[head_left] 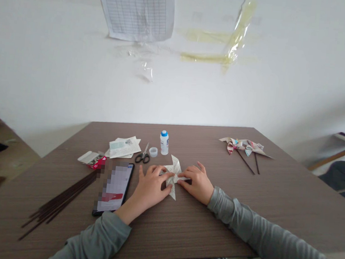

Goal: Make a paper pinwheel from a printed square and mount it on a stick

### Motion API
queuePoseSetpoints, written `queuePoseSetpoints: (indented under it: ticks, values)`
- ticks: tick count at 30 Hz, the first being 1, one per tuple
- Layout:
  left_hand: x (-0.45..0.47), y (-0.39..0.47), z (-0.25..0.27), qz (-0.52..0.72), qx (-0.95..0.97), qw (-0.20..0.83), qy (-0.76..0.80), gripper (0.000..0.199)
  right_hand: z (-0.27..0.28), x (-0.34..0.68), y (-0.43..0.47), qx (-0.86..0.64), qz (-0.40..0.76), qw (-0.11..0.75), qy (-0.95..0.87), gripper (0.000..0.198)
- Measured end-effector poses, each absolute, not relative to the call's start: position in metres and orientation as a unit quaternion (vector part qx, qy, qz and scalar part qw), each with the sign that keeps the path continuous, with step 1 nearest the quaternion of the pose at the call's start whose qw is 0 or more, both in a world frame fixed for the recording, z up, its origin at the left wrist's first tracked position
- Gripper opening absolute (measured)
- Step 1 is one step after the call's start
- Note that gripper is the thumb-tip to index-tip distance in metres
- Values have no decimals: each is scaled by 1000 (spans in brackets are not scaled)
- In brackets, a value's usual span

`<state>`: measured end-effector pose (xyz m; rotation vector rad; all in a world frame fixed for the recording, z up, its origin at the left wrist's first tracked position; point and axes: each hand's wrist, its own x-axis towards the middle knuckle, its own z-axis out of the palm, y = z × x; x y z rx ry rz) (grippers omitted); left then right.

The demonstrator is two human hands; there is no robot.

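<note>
A pinwheel (174, 165) of printed paper, with pointed blades, lies on the table between my two hands. My left hand (154, 183) is on its left side, thumb and index finger closed on the paper near the centre. From the right, my right hand (197, 181) pinches a blade close to the middle. My fingers cover part of the pinwheel's centre. Just beyond my left hand are black-handled scissors (142, 156), a small clear round container (153, 151) and a white glue bottle (164, 143) with a blue cap.
A phone (114, 189) lies left of my left forearm, beside a bundle of thin dark sticks (62, 200). Behind them are a small red-and-white box (93, 159) and paper pieces (125, 147). Finished pinwheels (245, 146) on sticks rest at the back right, near the wall.
</note>
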<state>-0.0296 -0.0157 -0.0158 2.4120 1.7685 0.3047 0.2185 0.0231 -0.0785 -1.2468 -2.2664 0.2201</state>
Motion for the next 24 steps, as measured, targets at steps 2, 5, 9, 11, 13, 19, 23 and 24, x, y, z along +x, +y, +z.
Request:
queuePoseSetpoints:
  ticks: [2,5,9,11,13,19,23,24]
  values:
    - [-30,-15,-17,103,802,66,585,50,-80,219,23,-461,78,272,-841,13]
    - [-29,-16,-15,101,803,62,585,50,-81,220,24,-461,72,275,-841,13]
    - [-29,-18,-12,86,804,69,584,50,-83,220,25,-459,76,277,-841,11]
    - [-28,-18,-11,83,803,73,585,49,-84,220,25,-454,77,280,-842,11]
    - [-28,-18,-11,83,801,74,588,49,-85,221,26,-454,75,285,-841,10]
    - [-27,-18,-10,76,798,77,593,51,-88,222,27,-448,69,292,-842,10]
    - [-27,-18,-9,82,801,81,588,50,-86,221,27,-448,72,290,-842,10]
    - [-28,-18,-9,82,800,81,588,50,-86,221,27,-452,74,286,-842,10]
